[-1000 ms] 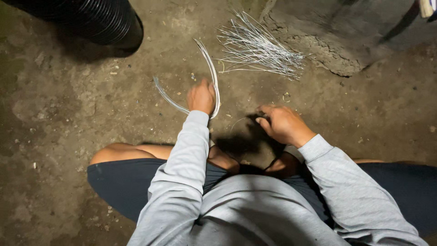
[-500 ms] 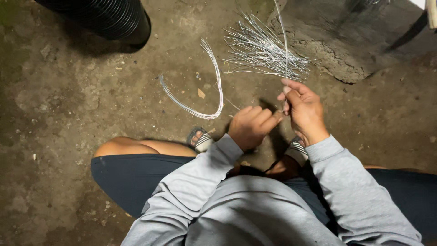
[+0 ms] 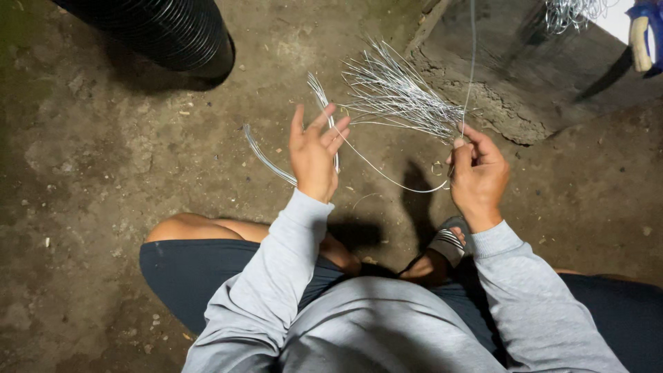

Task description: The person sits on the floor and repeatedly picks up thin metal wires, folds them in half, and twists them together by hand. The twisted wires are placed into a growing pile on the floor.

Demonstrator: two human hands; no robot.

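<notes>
Thin silver steel wire (image 3: 387,176): one long strand, pinched in the closed right hand (image 3: 478,176), running up out of view and sagging in a curve toward the left hand (image 3: 314,153) (open, fingers spread). Just beyond the wire: fanned bundle of cut silver wires (image 3: 400,97) on the dirt floor (image 3: 90,152). Far left of it: black ribbed pipe (image 3: 166,31).

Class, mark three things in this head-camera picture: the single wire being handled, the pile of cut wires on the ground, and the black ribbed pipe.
single wire (image 3: 387,174): head view, on its sagging middle between the hands.
pile of cut wires (image 3: 400,97): head view, on the pile's dense centre.
black ribbed pipe (image 3: 166,31): head view, on its ribbed side.
</notes>
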